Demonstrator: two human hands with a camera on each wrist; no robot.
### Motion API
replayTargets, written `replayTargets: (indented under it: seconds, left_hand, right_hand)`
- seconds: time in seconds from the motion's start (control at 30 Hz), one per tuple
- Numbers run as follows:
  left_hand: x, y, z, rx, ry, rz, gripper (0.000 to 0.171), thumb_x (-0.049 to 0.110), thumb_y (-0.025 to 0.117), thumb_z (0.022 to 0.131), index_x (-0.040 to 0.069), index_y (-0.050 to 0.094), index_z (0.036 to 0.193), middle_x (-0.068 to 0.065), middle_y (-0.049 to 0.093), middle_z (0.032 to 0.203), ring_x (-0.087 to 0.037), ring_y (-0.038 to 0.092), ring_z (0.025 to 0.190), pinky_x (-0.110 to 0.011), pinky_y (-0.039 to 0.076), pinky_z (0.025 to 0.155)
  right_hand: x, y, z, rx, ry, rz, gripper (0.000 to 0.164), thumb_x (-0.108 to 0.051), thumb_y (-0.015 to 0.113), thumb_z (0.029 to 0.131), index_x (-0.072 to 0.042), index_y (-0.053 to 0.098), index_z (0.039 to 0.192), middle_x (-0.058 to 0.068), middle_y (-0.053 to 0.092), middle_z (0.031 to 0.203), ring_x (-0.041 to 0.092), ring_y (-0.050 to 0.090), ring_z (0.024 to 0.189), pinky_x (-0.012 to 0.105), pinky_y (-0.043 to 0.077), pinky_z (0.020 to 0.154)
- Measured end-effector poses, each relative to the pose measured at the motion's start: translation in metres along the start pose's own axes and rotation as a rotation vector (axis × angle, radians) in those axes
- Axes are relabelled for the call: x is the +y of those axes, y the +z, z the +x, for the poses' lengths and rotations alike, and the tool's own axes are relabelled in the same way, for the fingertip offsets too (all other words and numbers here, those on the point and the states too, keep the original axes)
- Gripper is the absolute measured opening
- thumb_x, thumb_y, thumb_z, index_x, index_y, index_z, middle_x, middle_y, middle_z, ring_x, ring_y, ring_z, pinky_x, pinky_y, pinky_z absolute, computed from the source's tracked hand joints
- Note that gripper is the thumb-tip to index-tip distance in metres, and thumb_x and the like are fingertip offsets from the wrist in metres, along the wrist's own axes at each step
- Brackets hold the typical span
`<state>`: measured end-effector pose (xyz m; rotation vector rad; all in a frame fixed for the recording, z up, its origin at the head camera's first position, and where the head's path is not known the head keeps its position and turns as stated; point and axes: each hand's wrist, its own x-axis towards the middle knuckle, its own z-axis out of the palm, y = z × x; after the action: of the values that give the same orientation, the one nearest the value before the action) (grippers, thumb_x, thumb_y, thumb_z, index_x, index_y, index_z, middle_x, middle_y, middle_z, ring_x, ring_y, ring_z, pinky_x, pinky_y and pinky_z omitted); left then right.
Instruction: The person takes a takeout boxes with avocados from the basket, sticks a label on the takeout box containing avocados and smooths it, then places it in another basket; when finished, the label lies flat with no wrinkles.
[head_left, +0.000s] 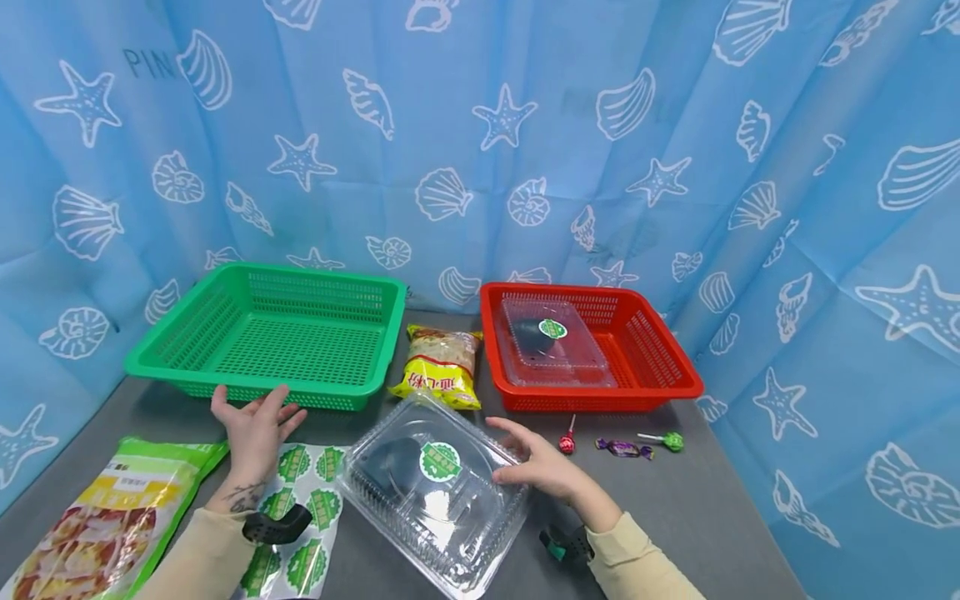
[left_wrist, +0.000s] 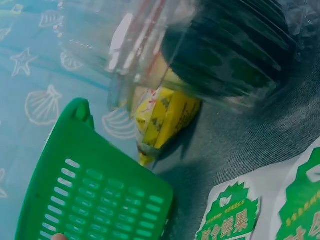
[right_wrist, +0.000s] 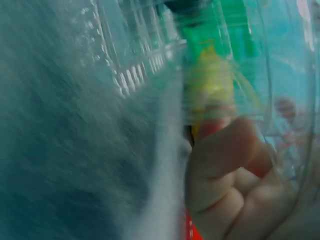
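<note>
In the head view a clear plastic lidded box (head_left: 480,492) is held at a slant, with a round green sticker (head_left: 439,462) on its lid. A dark rounded shape shows through it. My right hand (head_left: 543,462) grips the box by its right edge, thumb and fingers at the rim. My left hand (head_left: 258,429) is apart from the box, fingers spread, in front of the green basket (head_left: 262,389). In the left wrist view the box (left_wrist: 225,55) hangs above the dark tabletop. The right wrist view is blurred, showing bent fingers (right_wrist: 230,160) by clear plastic.
A sheet of green stickers (head_left: 303,508) lies left of the box, beside a green food bag (head_left: 112,525). Behind are a yellow bag (head_left: 438,367) and a red basket (head_left: 645,367) holding another stickered box (head_left: 551,333). Two lollipops (head_left: 567,442) and a purple-wrapped candy (head_left: 625,448) lie right.
</note>
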<state>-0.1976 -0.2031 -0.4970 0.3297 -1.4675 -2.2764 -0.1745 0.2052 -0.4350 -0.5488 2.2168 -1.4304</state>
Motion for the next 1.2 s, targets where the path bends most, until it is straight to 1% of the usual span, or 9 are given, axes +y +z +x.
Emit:
replayTargets:
  seconds: [0.07, 0.2, 0.33, 0.5, 0.6, 0.7, 0.9, 1.07, 1.2]
  left_hand:
    - [0.002, 0.003, -0.003, 0.001, 0.006, 0.0, 0.093, 0.026, 0.065, 0.077, 0.043, -0.01, 0.129, -0.014, 0.029, 0.109, -0.027, 0.057, 0.079, -0.04, 0.049, 0.076]
    - [0.006, 0.006, -0.006, -0.005, 0.03, -0.022, 0.094, 0.022, 0.065, 0.077, 0.043, -0.01, 0.129, -0.014, 0.033, 0.104, -0.026, 0.057, 0.077, -0.038, 0.049, 0.077]
    - [0.003, 0.005, -0.001, 0.036, 0.078, -0.067, 0.095, 0.018, 0.068, 0.075, 0.043, -0.006, 0.129, -0.015, 0.037, 0.098, -0.028, 0.058, 0.076, -0.038, 0.048, 0.077]
    - [-0.001, 0.002, 0.005, 0.09, 0.1, -0.102, 0.096, 0.015, 0.071, 0.071, 0.045, 0.0, 0.128, -0.015, 0.036, 0.097, -0.029, 0.058, 0.076, -0.039, 0.049, 0.076]
    - [-0.001, 0.003, 0.006, 0.097, 0.098, -0.111, 0.096, 0.014, 0.072, 0.07, 0.045, 0.001, 0.128, -0.015, 0.036, 0.097, -0.029, 0.057, 0.074, -0.04, 0.049, 0.076]
    - [-0.001, 0.003, 0.006, 0.095, 0.097, -0.107, 0.096, 0.014, 0.072, 0.07, 0.046, 0.001, 0.128, -0.015, 0.036, 0.098, -0.029, 0.057, 0.076, -0.04, 0.049, 0.075]
    - [-0.004, 0.003, 0.008, 0.101, 0.107, -0.099, 0.098, 0.013, 0.073, 0.068, 0.046, 0.002, 0.127, -0.014, 0.036, 0.096, -0.029, 0.056, 0.077, -0.039, 0.049, 0.076]
    - [-0.006, 0.004, 0.009, 0.119, 0.132, -0.116, 0.099, 0.009, 0.074, 0.067, 0.045, 0.004, 0.127, -0.012, 0.035, 0.091, -0.027, 0.054, 0.072, -0.04, 0.049, 0.077]
    - [-0.004, 0.005, 0.008, 0.127, 0.13, -0.108, 0.099, 0.01, 0.074, 0.067, 0.046, 0.004, 0.127, -0.012, 0.034, 0.092, -0.027, 0.053, 0.071, -0.039, 0.049, 0.077]
  right_hand:
    - [-0.001, -0.004, 0.004, -0.035, 0.002, -0.005, 0.068, -0.024, 0.066, 0.073, -0.02, 0.034, 0.133, 0.01, 0.052, 0.108, 0.023, 0.049, 0.092, 0.034, 0.046, 0.069]
    - [-0.002, -0.011, 0.011, -0.126, -0.006, -0.017, 0.066, -0.025, 0.063, 0.074, -0.025, 0.035, 0.133, 0.008, 0.049, 0.112, 0.022, 0.046, 0.097, 0.035, 0.044, 0.076]
    - [0.002, -0.015, 0.016, -0.207, -0.009, 0.01, 0.068, -0.021, 0.061, 0.073, -0.028, 0.032, 0.134, 0.007, 0.045, 0.12, 0.022, 0.044, 0.102, 0.036, 0.04, 0.085]
    - [0.005, -0.015, 0.019, -0.247, -0.048, 0.032, 0.073, -0.016, 0.058, 0.068, -0.024, 0.031, 0.135, 0.009, 0.045, 0.12, 0.022, 0.045, 0.1, 0.034, 0.042, 0.083]
    - [0.005, -0.015, 0.019, -0.233, -0.075, 0.039, 0.071, -0.013, 0.055, 0.067, -0.021, 0.034, 0.134, 0.008, 0.045, 0.121, 0.023, 0.043, 0.102, 0.034, 0.043, 0.081]
    - [0.005, -0.014, 0.018, -0.182, -0.1, 0.037, 0.068, -0.008, 0.052, 0.065, -0.018, 0.039, 0.131, 0.007, 0.045, 0.123, 0.024, 0.041, 0.104, 0.034, 0.043, 0.078]
    - [0.001, -0.008, 0.011, -0.076, -0.143, 0.077, 0.064, 0.001, 0.048, 0.062, -0.012, 0.047, 0.125, 0.012, 0.049, 0.114, 0.023, 0.048, 0.084, 0.031, 0.043, 0.066]
    - [-0.007, -0.003, 0.001, -0.026, -0.218, 0.153, 0.064, 0.005, 0.045, 0.06, -0.002, 0.046, 0.124, 0.015, 0.051, 0.108, 0.019, 0.048, 0.082, 0.027, 0.044, 0.061]
    - [-0.02, -0.005, -0.009, -0.012, -0.279, 0.291, 0.062, 0.006, 0.043, 0.064, 0.003, 0.04, 0.126, 0.014, 0.048, 0.105, 0.018, 0.049, 0.085, 0.026, 0.047, 0.059]
